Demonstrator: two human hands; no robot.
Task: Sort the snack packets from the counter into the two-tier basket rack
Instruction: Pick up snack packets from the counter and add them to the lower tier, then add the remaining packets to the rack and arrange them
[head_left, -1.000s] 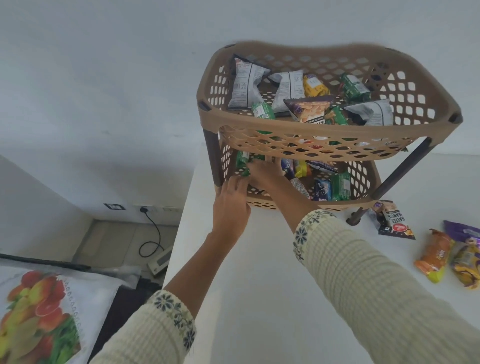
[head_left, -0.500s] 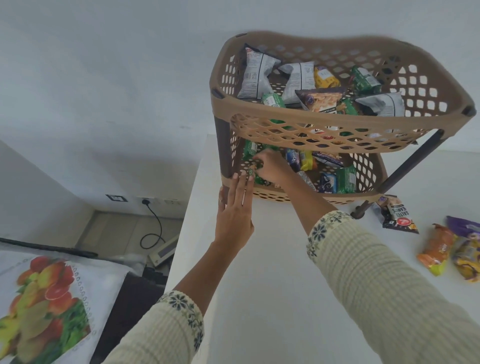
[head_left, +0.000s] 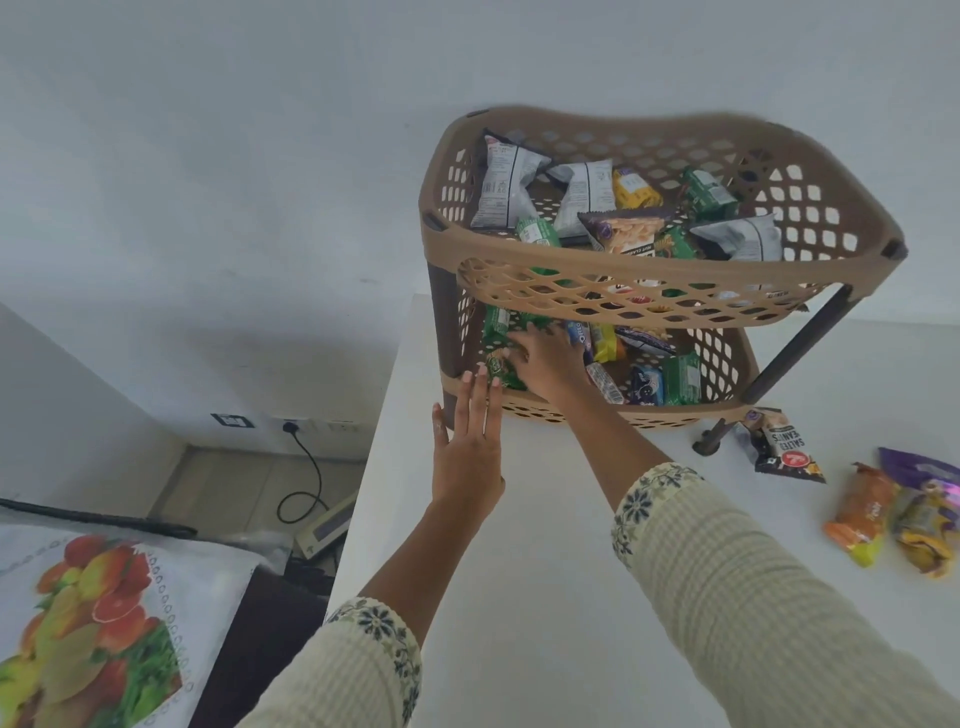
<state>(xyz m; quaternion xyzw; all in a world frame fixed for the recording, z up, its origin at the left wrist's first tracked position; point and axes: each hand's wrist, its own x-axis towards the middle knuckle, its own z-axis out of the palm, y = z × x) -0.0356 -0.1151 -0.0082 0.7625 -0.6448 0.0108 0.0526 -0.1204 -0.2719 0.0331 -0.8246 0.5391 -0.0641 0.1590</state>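
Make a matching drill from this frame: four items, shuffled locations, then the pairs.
1 salted peanuts packet
2 Oreo pack
3 leftmost silver packet
4 left hand

A upper basket
B counter, beside rack foot
C inside lower basket
D fingers straight, at lower basket's front corner

Pairs: 1-B, 2-C, 3-A, 4-D

"SALTED PEANUTS" on black packet (head_left: 785, 448)

Mid-frame, our right hand (head_left: 545, 364) rested on green packets (head_left: 497, 326) in the rack's (head_left: 675, 283) lower tier; our left hand (head_left: 467, 452) touched its rim.
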